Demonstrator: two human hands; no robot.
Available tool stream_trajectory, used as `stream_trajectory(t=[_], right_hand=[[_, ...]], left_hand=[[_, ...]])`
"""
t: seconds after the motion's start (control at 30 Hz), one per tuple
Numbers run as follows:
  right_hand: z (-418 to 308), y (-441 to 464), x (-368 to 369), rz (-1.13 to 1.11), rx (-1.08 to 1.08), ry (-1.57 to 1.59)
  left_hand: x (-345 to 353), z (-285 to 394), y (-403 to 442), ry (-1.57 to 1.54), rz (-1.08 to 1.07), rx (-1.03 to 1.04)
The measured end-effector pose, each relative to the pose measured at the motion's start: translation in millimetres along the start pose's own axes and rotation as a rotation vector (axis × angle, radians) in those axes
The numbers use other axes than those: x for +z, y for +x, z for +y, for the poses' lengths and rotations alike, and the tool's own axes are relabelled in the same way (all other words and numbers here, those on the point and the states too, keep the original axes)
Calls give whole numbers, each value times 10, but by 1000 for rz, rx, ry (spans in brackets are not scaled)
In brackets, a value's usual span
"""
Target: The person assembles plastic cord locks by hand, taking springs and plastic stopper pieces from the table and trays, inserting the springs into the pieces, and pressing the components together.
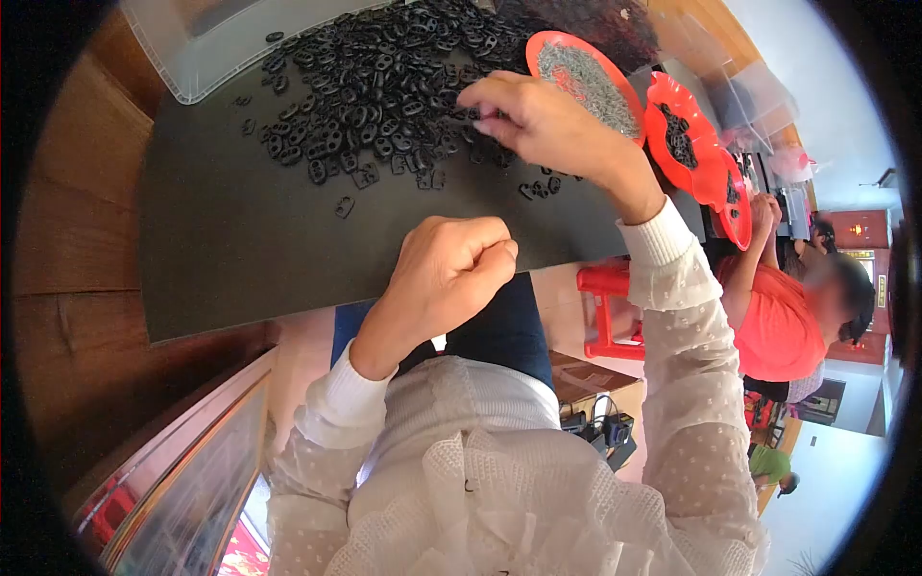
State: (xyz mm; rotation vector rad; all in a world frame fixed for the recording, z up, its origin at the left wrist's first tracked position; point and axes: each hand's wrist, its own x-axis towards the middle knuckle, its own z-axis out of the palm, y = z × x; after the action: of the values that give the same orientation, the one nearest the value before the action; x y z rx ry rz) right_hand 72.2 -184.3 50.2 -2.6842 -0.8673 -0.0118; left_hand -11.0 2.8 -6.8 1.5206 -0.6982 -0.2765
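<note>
So the pile of little black plastic parts (370, 91) is spread over the upper middle of the frame, probably left loose so single pieces are easy to pick at; the right hand (523, 115) is over its right edge, fingers bent toward the thumb with just a small gap, and I can't tell if the dark bit there is gripped or only pile behind; the left hand (451, 271) is balled into a fist near the worktop (259, 216)'s front edge, mid-frame, so if it has anything tucked inside, no way to see it; 2 red trays sit upper right, 1 plate-like tray (615, 74) with small grey pieces (588, 82), 1 wavy-edged tray (709, 161) with black bits (679, 136), which I'd guess keeps the kinds from mixing; the clear bin (206, 48) is upper left, beside the pile, maybe parked there to leave elbow room.
</note>
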Motion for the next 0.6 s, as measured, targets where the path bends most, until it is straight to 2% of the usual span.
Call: stream_trajectory(t=[0.2,0.4,0.6], right_hand=[[21,147,138,156,-24,-78],[128,295,258,83,-48,-258],[43,67,39,171,10,-131]], left_hand=[[16,9,-2,18,-1,-15],[18,48,-9,19,26,-40],[6,44,-3,44,32,-53]])
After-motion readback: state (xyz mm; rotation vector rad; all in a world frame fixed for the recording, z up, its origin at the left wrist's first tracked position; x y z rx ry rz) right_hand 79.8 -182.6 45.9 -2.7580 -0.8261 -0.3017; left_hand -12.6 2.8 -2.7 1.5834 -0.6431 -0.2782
